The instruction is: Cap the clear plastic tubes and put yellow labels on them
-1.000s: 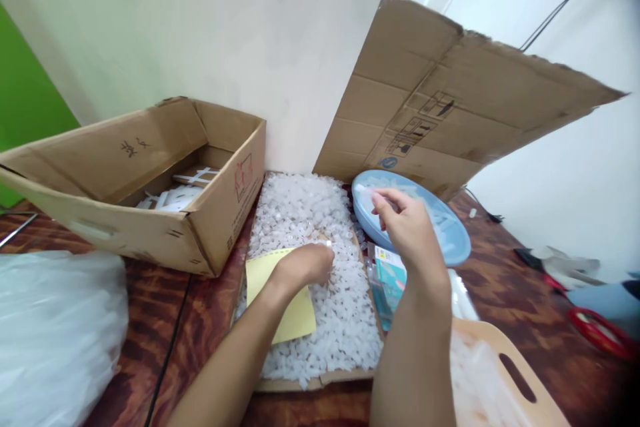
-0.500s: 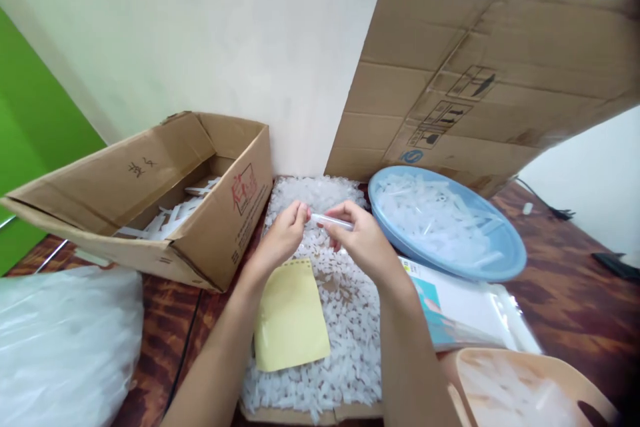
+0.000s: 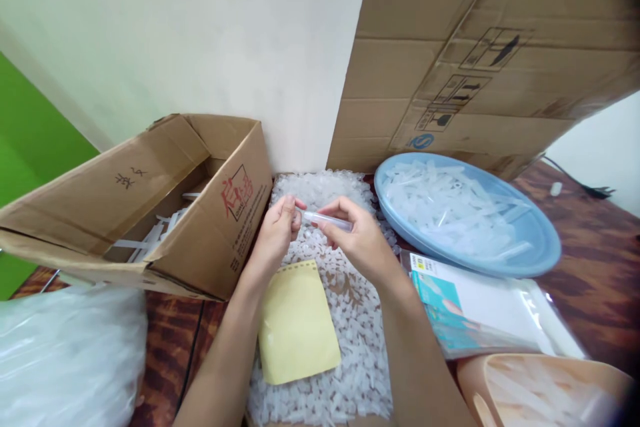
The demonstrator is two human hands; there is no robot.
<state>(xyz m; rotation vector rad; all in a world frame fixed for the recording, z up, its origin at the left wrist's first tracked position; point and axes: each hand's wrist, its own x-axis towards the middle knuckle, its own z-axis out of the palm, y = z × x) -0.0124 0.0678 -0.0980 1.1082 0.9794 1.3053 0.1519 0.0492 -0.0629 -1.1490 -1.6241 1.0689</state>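
In pinched right grip (image 3: 359, 239), a tube (image 3: 327, 220).

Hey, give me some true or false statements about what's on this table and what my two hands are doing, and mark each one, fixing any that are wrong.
1. The right hand grips a clear tube, with the left hand at its end. True.
2. The yellow sheet lies on the small translucent pieces. True.
3. The left hand is pressed flat on the yellow sheet. False: it is raised beyond the sheet, fingers curled.
4. The cardboard box stands to the left of the blue basin. True.
5. The blue basin is upside down. False: its open side faces up, with translucent strips in it.
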